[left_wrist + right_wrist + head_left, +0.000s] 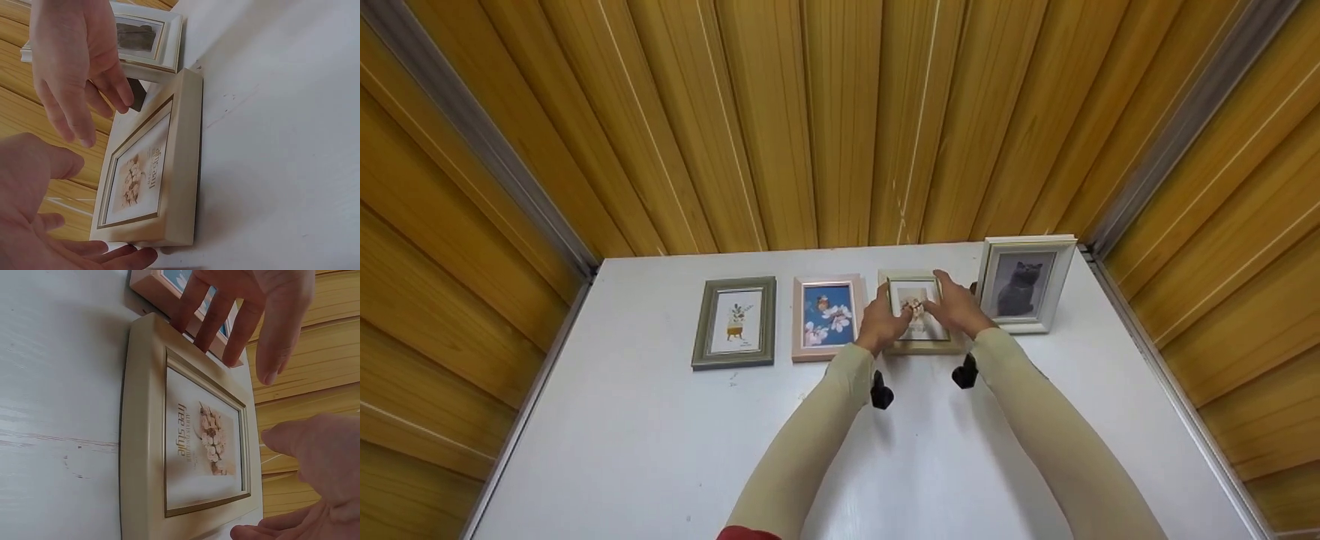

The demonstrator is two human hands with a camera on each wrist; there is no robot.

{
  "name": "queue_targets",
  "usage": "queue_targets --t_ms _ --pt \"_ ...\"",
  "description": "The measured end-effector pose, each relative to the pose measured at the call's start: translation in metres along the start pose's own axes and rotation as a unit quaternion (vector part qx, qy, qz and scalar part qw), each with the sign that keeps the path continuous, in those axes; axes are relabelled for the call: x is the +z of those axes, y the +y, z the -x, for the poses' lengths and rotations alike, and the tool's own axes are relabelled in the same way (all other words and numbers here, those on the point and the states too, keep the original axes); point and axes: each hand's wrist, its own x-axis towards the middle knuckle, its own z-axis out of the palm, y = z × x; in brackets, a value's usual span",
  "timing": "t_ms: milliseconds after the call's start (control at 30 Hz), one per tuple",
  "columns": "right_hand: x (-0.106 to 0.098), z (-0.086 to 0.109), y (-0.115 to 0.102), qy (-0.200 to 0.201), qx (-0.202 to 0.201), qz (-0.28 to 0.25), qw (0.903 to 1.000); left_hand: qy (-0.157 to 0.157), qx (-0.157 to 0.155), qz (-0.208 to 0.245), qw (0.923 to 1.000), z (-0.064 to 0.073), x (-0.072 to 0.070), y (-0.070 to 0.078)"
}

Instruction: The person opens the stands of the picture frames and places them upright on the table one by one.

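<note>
A cream picture frame with a flower print lies face up on a white table, between my two hands. My left hand is at its left side, the fingertips right at the frame's outer edge and the thumb held above it. On the other side is my right hand, its fingers loosely bent near the frame's right edge and its thumb raised over the print. Neither hand is closed round the frame. A white frame with a grey cat picture stands upright just right of my right hand.
Left of the cream frame lies a pink frame with blossoms on blue. Farther left is a grey-green frame with a plant print. Yellow wood-look panels rise behind the white table and at both sides.
</note>
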Motion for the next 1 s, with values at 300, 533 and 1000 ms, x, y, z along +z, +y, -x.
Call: queue_targets --t_ms 300,533,1000 --pt "0.011 0.005 0.005 -0.013 0.007 0.014 0.9998 -0.005 -0.023 -0.050 0.9985 -0.007 0.006 -0.001" --pt "0.017 0.003 0.010 -0.024 0.009 0.035 0.9991 -0.004 -0.064 -0.095 0.9934 -0.015 0.011 -0.006" --pt "0.015 0.006 0.007 -0.016 0.009 0.076 0.9970 -0.007 -0.095 -0.122 0.9879 -0.011 0.011 -0.001"
